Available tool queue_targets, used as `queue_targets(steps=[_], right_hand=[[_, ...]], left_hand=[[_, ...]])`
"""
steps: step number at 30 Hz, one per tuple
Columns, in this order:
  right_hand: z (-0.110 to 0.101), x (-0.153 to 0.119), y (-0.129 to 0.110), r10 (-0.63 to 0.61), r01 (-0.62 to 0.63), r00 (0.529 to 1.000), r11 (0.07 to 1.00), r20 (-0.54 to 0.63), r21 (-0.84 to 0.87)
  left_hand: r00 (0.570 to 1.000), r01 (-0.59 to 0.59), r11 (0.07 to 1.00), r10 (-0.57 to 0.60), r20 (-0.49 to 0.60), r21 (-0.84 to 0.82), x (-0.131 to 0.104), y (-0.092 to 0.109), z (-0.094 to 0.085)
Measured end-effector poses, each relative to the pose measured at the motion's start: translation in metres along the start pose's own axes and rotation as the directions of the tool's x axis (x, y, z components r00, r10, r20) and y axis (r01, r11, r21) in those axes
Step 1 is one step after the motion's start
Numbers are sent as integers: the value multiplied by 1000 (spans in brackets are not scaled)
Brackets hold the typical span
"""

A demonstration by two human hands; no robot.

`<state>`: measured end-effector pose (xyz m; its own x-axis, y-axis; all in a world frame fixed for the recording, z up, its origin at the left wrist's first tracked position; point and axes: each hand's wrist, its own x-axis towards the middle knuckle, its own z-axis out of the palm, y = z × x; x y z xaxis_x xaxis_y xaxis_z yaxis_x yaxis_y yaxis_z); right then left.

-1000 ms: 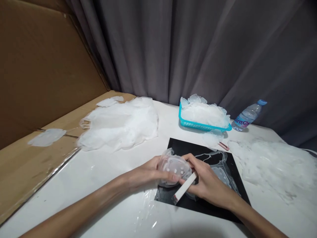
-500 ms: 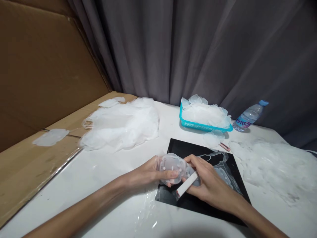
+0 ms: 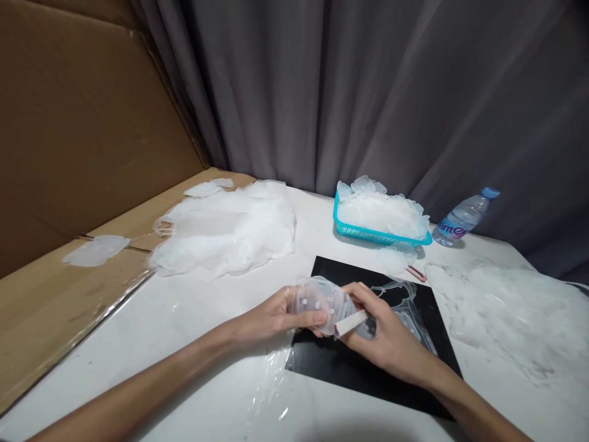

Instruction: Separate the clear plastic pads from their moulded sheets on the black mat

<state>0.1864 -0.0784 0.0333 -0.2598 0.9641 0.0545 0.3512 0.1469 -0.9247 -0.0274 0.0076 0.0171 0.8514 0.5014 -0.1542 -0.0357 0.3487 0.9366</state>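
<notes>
Clear plastic pieces (image 3: 322,291), dotted with small marks, are held between the two hands, above the near left part of a black mat (image 3: 322,368). The fingers of the left hand (image 3: 280,313) are closed on them, thumb laid flat across the front. The right hand (image 3: 386,331) has its fingers closed round a white strip (image 3: 353,322) that slants across the pieces' right end; whether they also grip the plastic I cannot tell. Cut plastic film (image 3: 409,294) lies on the mat — just beyond the right hand.

Farther back, a turquoise basket (image 3: 381,236) is heaped with similar pieces, with a few loose pieces (image 3: 398,256) and a pinkish tool (image 3: 416,274) in front. Beside it leans a bottle (image 3: 462,220). Crumpled film (image 3: 515,313) spreads rightward; a white pile (image 3: 230,227) sits left, partly over cardboard (image 3: 41,288) — the rest on the white surface (image 3: 197,399).
</notes>
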Motion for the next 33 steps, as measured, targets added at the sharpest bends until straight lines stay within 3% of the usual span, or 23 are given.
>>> queue_targets(steps=[5,10,15,20,23,28,33], right_hand=[[-5,2,-3,94,-137,985,934,141,331],[-5,3,2,82,-104,993,943,82,316],[4,1,2,27,-27,1000,998,-6,64],[7,-2,-8,-79,70,996,972,-32,-225],[-2,-1,-6,-80,77,997,959,2,-272],[-24,-6,18,-148,60,977,880,-153,-471],[-36,-27,57,-172,8,972,702,-158,-712]], left_hand=[[1000,-23,998,23,-1,-66,3,-5,0],[999,-33,996,33,-2,-87,4,-4,1],[999,14,995,-11,32,-102,0,-6,4],[998,33,999,-32,57,-24,-5,0,4],[999,11,996,-6,-52,94,-5,8,-3],[976,83,984,-48,-211,160,-2,5,-16],[902,84,986,-13,-431,146,2,-2,-22]])
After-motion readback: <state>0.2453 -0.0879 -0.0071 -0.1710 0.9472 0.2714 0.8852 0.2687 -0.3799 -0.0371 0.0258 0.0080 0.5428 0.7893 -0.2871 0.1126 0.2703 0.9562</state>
